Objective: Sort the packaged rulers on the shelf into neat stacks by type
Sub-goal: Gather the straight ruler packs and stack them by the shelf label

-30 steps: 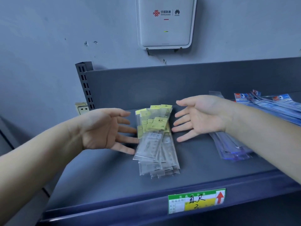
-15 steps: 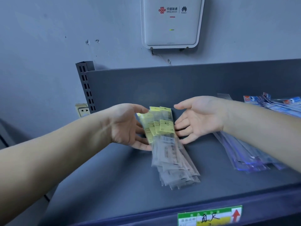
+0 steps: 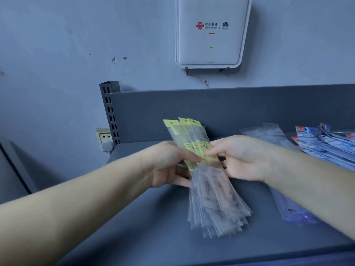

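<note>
Two hands hold one bundle of yellow-headed ruler packs [image 3: 206, 169] between them, above the grey shelf [image 3: 153, 217]. The left hand [image 3: 167, 166] has its fingers curled round the bundle's left edge, thumb on top near the yellow header cards. The right hand [image 3: 242, 158] pinches the right edge, thumb pressing on a yellow label and the other fingers tucked behind. The header end is raised toward the back panel, while the clear lower ends fan out unevenly; whether they touch the shelf I cannot tell.

The likeliest trouble is slippage. The sleeves look slick and the grip sits only near the top, so a loose squeeze could let inner packs slide out and scatter. The splayed lower ends may also catch on the shelf when tapped square, bending a pack or pushing the fan wider. To the right, a pile of clear ruler packs [image 3: 288, 206] lies close to the right forearm, and red-and-blue ruler packs [image 3: 326, 144] sit beyond it; a careless sweep of that arm could mix types.

A second ago both hands were open, on either side of the bundle as it lay flat on the shelf. Half a second ago they had closed in on its header end. Now they grip it and the top is lifted.
</note>
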The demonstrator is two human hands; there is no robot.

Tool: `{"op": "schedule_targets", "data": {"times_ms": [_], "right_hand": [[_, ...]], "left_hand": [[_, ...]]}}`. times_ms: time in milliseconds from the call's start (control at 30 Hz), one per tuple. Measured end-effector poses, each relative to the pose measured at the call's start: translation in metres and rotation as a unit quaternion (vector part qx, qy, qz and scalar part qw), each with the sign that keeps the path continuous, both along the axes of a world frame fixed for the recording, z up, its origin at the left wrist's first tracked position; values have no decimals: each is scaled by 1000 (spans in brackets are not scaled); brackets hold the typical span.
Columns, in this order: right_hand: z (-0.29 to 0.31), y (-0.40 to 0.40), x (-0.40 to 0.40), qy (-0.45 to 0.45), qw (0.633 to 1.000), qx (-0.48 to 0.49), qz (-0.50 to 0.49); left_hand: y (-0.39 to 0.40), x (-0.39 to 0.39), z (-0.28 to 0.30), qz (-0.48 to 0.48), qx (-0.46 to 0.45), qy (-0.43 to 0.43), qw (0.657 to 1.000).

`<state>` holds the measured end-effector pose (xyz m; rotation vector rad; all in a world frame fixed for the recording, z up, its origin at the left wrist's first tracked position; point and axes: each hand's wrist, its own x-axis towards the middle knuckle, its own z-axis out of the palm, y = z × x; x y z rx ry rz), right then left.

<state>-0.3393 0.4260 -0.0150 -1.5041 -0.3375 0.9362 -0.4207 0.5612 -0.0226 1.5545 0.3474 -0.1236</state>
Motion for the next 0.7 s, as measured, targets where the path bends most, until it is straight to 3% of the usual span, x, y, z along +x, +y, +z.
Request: {"op": "schedule_targets", "data": {"times_ms": [233,433,600,700], "right_hand": [[-7,-5,-23,-78,973,176,-131],[-2,-11,-43,-84,954,276,-80],[4,-15,-52,-236,926,282,-83],[13,-17,-50,-294,905,287,-114]], "left_hand": [[-16,-4,-7,111,25,-184,976],[-23,-9,11,158,100,-357,915],[-33,-13,25,169,119,-438,875],[-35,-14,36,159,122,-448,871]]}}
